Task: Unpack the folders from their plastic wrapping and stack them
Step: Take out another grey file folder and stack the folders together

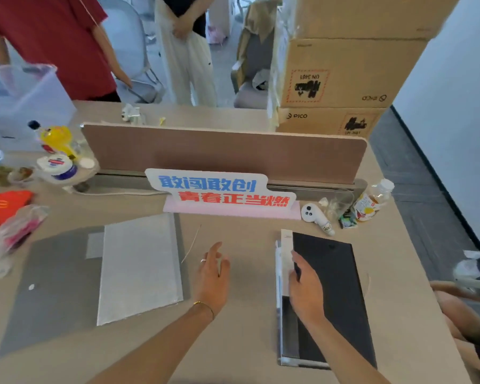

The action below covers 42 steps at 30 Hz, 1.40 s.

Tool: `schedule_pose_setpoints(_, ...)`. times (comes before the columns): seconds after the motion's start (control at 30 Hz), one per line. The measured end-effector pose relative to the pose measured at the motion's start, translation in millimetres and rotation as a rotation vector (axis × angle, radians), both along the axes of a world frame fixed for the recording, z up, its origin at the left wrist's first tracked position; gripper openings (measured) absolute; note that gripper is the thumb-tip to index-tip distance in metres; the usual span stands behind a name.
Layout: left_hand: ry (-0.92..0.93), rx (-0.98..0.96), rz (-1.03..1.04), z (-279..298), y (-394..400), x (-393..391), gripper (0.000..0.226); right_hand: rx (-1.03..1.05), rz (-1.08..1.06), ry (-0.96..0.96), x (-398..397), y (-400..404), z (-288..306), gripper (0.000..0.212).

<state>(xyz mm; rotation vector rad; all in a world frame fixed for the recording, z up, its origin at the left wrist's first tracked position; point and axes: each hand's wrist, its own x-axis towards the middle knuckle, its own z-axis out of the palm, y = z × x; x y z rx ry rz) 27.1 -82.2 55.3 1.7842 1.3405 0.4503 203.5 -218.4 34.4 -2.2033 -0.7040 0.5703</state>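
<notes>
Folders in wrap (327, 297) lie on the desk's (247, 314) right side; right hand (306, 289) presses on them, fingers bent, gripping nothing I can see; left hand (212, 273) hovers open, empty; unwrapping looks barely begun; next, peel the plastic.

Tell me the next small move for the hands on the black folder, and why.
Probably bring the left hand over to the black folder. The right hand rests at its wrapped left edge, while the left hovers open over bare desk; a second hand would steady it for unwrapping.
</notes>
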Motion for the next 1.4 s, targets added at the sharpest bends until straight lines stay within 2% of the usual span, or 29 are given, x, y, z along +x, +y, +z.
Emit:
schedule_pose_setpoints(0.17, -0.004, 0.08, 0.185, 15, 45, -62, 0.043, 0.057, 0.226, 0.033, -57, 78, 18, 0.051)
schedule_pose_setpoints(0.33, -0.031, 0.091, 0.373, 19, 79, -137, 0.043, 0.042, 0.351, 0.068, -122, 147, 26, 0.057)
schedule_pose_setpoints(0.47, -0.032, 0.035, 0.471, 13, 105, -199, 0.044, 0.032, 0.456, 0.114, -179, 191, 24, 0.056)
schedule_pose_setpoints(0.63, -0.027, 0.022, 0.575, -1, 137, -267, 0.058, -0.018, 0.524, 0.127, -245, 233, 23, 0.052)
schedule_pose_setpoints(0.73, -0.025, -0.005, 0.638, -8, 156, -304, 0.052, -0.073, 0.579, 0.145, -278, 256, 15, 0.051)
schedule_pose_setpoints(0.8, -0.016, -0.04, 0.663, -15, 167, -328, 0.042, -0.109, 0.604, 0.152, -298, 271, 10, 0.051)
schedule_pose_setpoints(0.87, 0.004, -0.101, 0.673, -26, 180, -350, 0.043, -0.141, 0.62, 0.185, -317, 287, 6, 0.05)
schedule_pose_setpoints(1.07, 0.045, -0.234, 0.705, -46, 210, -393, 0.042, -0.252, 0.512, 0.47, -361, 330, -13, 0.049)
schedule_pose_setpoints(1.23, 0.197, -0.29, 0.68, -64, 230, -415, 0.044, -0.316, 0.581, 0.53, -388, 348, -23, 0.054)
schedule_pose_setpoints(1.4, 0.307, -0.249, 0.613, -72, 243, -416, 0.035, -0.326, 0.53, 0.561, -387, 359, -57, 0.051)
